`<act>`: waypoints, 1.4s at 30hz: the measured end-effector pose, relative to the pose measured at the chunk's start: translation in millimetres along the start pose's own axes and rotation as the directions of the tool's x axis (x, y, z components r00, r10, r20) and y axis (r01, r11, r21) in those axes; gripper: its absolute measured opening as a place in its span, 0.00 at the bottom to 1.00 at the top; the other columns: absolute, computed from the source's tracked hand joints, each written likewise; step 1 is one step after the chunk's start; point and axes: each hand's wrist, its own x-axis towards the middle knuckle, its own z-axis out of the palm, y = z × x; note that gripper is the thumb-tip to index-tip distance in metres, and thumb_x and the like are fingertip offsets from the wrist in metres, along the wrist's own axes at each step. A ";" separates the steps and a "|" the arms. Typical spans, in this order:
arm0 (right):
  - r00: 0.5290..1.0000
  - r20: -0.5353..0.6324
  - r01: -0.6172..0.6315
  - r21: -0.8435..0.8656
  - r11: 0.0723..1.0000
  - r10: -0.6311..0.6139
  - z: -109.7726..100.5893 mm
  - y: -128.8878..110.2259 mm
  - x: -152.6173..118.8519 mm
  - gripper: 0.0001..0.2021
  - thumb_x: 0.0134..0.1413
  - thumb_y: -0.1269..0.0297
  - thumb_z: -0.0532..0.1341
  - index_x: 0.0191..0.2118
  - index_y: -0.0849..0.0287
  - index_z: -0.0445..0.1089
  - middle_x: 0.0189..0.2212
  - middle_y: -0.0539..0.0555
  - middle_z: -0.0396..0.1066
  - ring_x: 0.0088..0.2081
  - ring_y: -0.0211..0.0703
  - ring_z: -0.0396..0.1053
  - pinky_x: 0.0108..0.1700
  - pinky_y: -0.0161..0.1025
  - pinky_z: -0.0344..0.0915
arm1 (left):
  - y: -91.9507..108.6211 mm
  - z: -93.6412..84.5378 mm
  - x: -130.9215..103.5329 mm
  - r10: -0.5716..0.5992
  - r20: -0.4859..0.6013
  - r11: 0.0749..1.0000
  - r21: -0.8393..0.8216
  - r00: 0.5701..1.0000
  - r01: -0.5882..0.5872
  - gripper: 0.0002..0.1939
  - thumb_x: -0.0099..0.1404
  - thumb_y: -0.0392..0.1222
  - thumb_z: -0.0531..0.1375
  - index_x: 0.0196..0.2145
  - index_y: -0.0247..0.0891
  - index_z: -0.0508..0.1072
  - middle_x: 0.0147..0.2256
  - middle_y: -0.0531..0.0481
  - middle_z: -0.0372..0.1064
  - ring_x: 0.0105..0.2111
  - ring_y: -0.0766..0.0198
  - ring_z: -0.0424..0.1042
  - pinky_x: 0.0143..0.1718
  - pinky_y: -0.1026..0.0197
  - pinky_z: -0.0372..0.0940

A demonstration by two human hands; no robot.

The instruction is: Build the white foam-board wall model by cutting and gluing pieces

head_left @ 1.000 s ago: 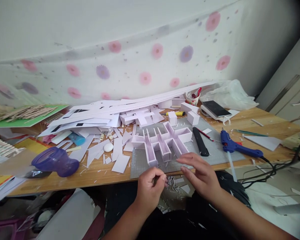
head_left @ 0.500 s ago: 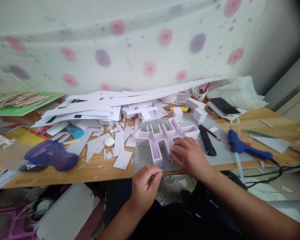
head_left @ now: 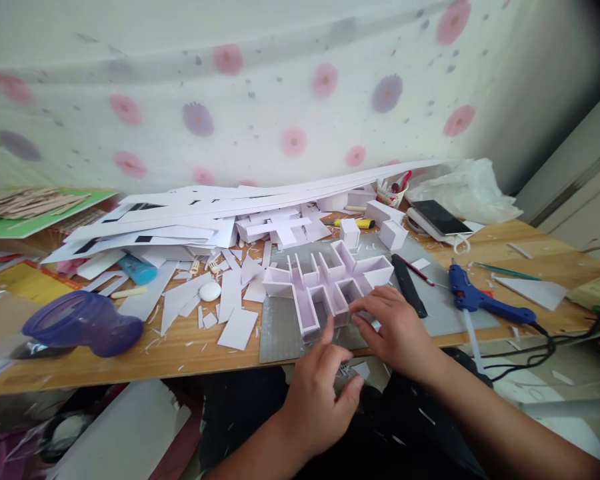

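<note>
A white foam-board model [head_left: 307, 310] with several open-topped, walled arms sits on the grey cutting mat [head_left: 280, 343]. My right hand [head_left: 397, 327] is at its front right, with fingertips and thumb closed at the edge of a wall. My left hand [head_left: 320, 387] is at the model's front, its index finger pointing up against the front wall and its thumb held apart; nothing shows in it. Right of the model lie a black cutter-like tool [head_left: 409, 285] and a red pencil [head_left: 420, 273]. A blue hot glue gun [head_left: 473, 293] rests at the mat's right side.
White board scraps [head_left: 237, 328] and a purple cup-like container [head_left: 87, 323] cover the left. Long white sheets [head_left: 200, 217] lie along the back. Behind the model are a yellow cutter [head_left: 355, 223] and small white blocks [head_left: 350, 233]. A phone [head_left: 440, 218] lies at back right; a black cord [head_left: 550, 343] trails right.
My left hand has moved up and right to the model's front, its pinched fingers now spread. My right hand stays at the model's right front. The view has shifted slightly.
</note>
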 end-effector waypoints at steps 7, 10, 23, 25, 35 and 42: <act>0.976 -0.151 -0.115 0.260 0.959 0.158 -10.2 15.5 -0.3 0.01 0.55 0.67 0.59 0.34 0.55 0.68 0.30 0.52 0.71 0.34 0.45 0.68 0.39 0.42 0.64 | -4.0 -17.9 -3.9 -0.063 -0.149 0.991 -0.126 0.987 0.044 0.11 0.62 0.33 0.56 0.43 0.38 0.68 0.44 0.41 0.75 0.34 0.63 0.77 0.37 0.62 0.71; 0.921 -0.255 -0.182 0.385 0.905 0.293 -19.0 32.0 -8.5 0.05 0.54 0.65 0.62 0.29 0.55 0.65 0.28 0.51 0.68 0.32 0.43 0.67 0.36 0.40 0.65 | -4.0 -31.2 -9.2 -0.012 -0.232 0.999 -0.054 0.973 0.000 0.04 0.63 0.34 0.56 0.34 0.39 0.71 0.24 0.53 0.74 0.26 0.67 0.74 0.31 0.66 0.68; 0.930 -0.244 -0.109 0.528 0.842 0.274 -31.9 32.8 -63.8 0.02 0.56 0.68 0.61 0.33 0.54 0.71 0.31 0.53 0.73 0.35 0.43 0.71 0.38 0.39 0.68 | -2.4 -25.1 -24.2 -0.072 -0.322 0.997 -0.046 0.944 0.061 0.08 0.65 0.33 0.54 0.39 0.39 0.72 0.28 0.54 0.74 0.23 0.70 0.73 0.29 0.68 0.68; 0.941 -0.239 -0.072 0.551 0.831 0.240 -29.5 28.9 -68.2 0.04 0.57 0.70 0.60 0.33 0.54 0.70 0.31 0.52 0.71 0.35 0.42 0.71 0.38 0.38 0.67 | -5.5 -19.3 -23.2 0.022 -0.275 0.999 0.030 0.961 -0.014 0.11 0.64 0.31 0.54 0.42 0.40 0.72 0.33 0.51 0.75 0.29 0.68 0.75 0.33 0.65 0.70; 0.993 -0.113 0.027 0.430 0.903 0.024 -4.7 16.1 -94.9 0.09 0.57 0.75 0.56 0.40 0.56 0.69 0.36 0.55 0.70 0.39 0.42 0.69 0.42 0.39 0.67 | 4.7 19.0 -10.3 -0.205 0.047 0.955 0.229 0.978 0.189 0.24 0.56 0.37 0.62 0.52 0.45 0.72 0.60 0.39 0.60 0.42 0.44 0.75 0.45 0.45 0.68; 0.977 -0.193 -0.040 0.250 0.968 0.090 -0.5 25.3 -93.6 0.13 0.58 0.72 0.56 0.48 0.56 0.66 0.45 0.60 0.65 0.48 0.47 0.68 0.48 0.44 0.68 | -2.1 9.6 -25.1 0.018 -0.008 0.991 0.130 1.000 -0.017 0.14 0.62 0.32 0.57 0.43 0.44 0.77 0.30 0.47 0.78 0.31 0.59 0.76 0.36 0.61 0.67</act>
